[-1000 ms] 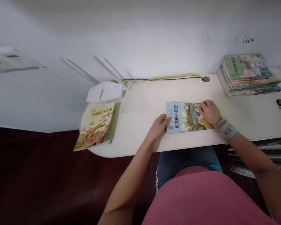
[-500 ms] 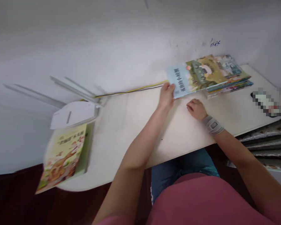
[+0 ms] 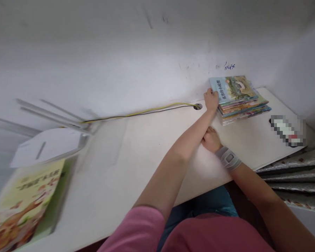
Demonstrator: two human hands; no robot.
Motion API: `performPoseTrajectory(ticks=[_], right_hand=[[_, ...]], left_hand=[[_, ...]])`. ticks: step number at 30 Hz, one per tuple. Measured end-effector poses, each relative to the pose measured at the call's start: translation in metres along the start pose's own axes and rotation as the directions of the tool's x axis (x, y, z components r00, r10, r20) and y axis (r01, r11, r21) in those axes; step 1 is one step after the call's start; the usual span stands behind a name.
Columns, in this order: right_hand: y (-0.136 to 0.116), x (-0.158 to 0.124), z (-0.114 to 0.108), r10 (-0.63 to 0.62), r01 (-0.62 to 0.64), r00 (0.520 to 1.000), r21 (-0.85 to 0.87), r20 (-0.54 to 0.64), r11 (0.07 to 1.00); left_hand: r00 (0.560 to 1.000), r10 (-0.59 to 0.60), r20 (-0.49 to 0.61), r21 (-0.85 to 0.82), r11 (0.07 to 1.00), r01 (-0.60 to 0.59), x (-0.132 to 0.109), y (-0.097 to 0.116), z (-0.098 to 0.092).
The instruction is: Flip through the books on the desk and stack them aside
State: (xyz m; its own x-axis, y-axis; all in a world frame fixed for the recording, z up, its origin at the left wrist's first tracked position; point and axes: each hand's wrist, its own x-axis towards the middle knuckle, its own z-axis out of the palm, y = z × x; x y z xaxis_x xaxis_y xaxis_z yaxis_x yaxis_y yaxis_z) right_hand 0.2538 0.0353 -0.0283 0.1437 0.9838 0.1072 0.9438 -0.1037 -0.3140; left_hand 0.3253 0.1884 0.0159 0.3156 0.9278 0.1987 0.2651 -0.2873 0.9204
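Note:
A picture book with a blue, green and tan cover lies on top of a stack of thin books against the wall. At its left edge my left hand grips the cover with curled fingers. Below it, my right hand rests on the white table close to my left forearm, its fingers curled in and nothing visible in them. A grey wristband circles my right wrist.
At the left, a yellow-green book lies over another green one beside a white router with long antennas. Cables run along the wall into a table hole. A blurred-out phone-like object lies right, near patterned fabric.
My left hand has brought the blue picture book onto the stack, where it now sits more squarely. My right hand has come nearer the left forearm. The view has turned rightward.

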Motion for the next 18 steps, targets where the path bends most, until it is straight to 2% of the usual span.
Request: performPoseTrajectory(ticks=[3, 7, 12, 13, 15, 17, 18], right_hand=[[0.001, 0.001, 0.003, 0.01, -0.01, 1.0, 0.013, -0.003, 1.0], [0.004, 0.002, 0.008, -0.002, 0.003, 1.0, 0.015, -0.017, 1.0], [0.009, 0.001, 0.007, -0.03, 0.03, 0.998, 0.003, -0.047, 1.0], [0.01, 0.001, 0.006, -0.043, 0.043, 0.998, 0.003, -0.055, 0.999], [0.013, 0.001, 0.005, -0.082, 0.083, 0.993, 0.005, -0.082, 0.997], [0.016, 0.0, 0.005, -0.123, 0.124, 0.986, 0.007, -0.116, 0.992], [0.017, 0.0, 0.006, -0.138, 0.14, 0.981, 0.006, -0.133, 0.99]], left_hand=[[1.0, -0.024, -0.009, 0.075, 0.997, 0.025, -0.003, 0.001, 0.009], [0.998, -0.025, 0.06, 0.106, 0.994, 0.018, -0.006, 0.005, 0.018], [0.994, -0.052, 0.095, 0.084, 0.996, 0.044, -0.005, 0.007, 0.015], [0.996, -0.03, 0.089, 0.084, 0.996, 0.023, -0.006, 0.007, 0.01], [0.989, 0.108, 0.097, 0.111, 0.987, -0.118, -0.014, 0.006, -0.007], [0.944, 0.298, 0.142, 0.148, 0.937, -0.318, -0.032, 0.002, -0.038], [0.9, 0.396, 0.185, 0.168, 0.889, -0.425, -0.045, -0.001, -0.059]])
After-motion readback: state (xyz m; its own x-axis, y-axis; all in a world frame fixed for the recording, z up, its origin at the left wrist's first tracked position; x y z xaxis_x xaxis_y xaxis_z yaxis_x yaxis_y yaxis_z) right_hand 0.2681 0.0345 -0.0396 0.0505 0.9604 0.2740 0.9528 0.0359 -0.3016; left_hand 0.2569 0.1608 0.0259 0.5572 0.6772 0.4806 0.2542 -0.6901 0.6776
